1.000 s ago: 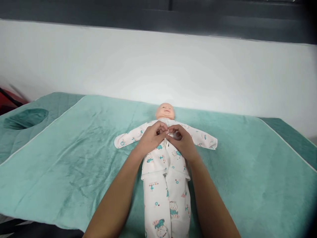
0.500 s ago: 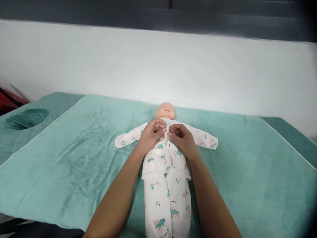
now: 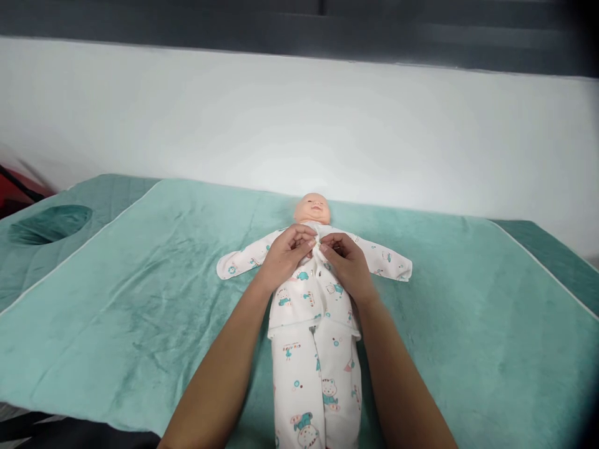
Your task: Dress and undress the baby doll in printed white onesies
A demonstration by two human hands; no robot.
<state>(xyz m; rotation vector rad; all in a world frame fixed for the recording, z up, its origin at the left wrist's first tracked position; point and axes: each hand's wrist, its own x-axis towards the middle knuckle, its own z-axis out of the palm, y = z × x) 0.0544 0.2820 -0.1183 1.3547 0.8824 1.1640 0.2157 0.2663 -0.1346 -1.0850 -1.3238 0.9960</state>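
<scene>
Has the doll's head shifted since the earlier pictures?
No. Judged against the white wall behind it, the doll's head keeps the same place just below the wall's lower edge, with no clear shift either way.

A white wall (image 3: 299, 137), brightest midway along, rises at the far side under a dark band (image 3: 210, 28), behind a green bed (image 3: 538, 242) with a paler sheet (image 3: 472, 324) across it, an oval hollow (image 3: 51, 224) at its left end and something red (image 3: 9, 192) beyond that.
</scene>
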